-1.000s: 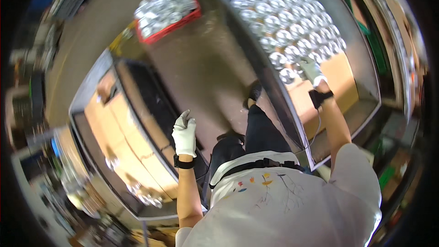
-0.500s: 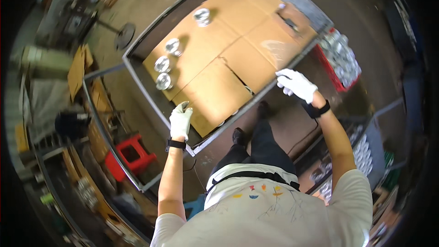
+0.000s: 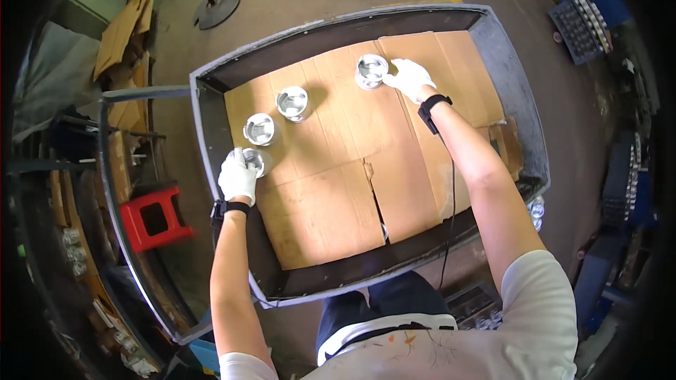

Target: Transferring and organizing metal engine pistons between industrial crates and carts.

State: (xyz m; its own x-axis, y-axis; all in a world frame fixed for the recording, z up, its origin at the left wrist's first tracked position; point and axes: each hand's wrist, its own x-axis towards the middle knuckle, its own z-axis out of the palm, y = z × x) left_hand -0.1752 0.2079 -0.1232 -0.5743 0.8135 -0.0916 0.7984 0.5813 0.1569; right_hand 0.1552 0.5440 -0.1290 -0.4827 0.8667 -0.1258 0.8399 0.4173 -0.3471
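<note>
Several shiny silver metal pistons stand on flattened cardboard (image 3: 331, 204) inside a deep grey-rimmed bin. My left hand (image 3: 238, 179), in a white glove, has its fingers closed over the nearest left piston (image 3: 253, 160), partly covering it. Just beyond it stands another piston (image 3: 259, 129), and a third piston (image 3: 292, 103) sits farther right. My right hand (image 3: 411, 79), also gloved, reaches across to the far piston (image 3: 371, 71) and grips its right side; the fingertips are partly hidden behind it.
The bin's raised metal rim (image 3: 193, 127) surrounds the cardboard. To the left are a red plastic stool (image 3: 156, 218) and a metal frame (image 3: 113, 176). A round stand base (image 3: 217, 8) is on the floor beyond. A dark cable (image 3: 452, 204) hangs from my right wrist.
I have leaned in over the bin. My left hand has moved forward onto the nearest piston, and my right hand has gone from the near edge to the far piston.
</note>
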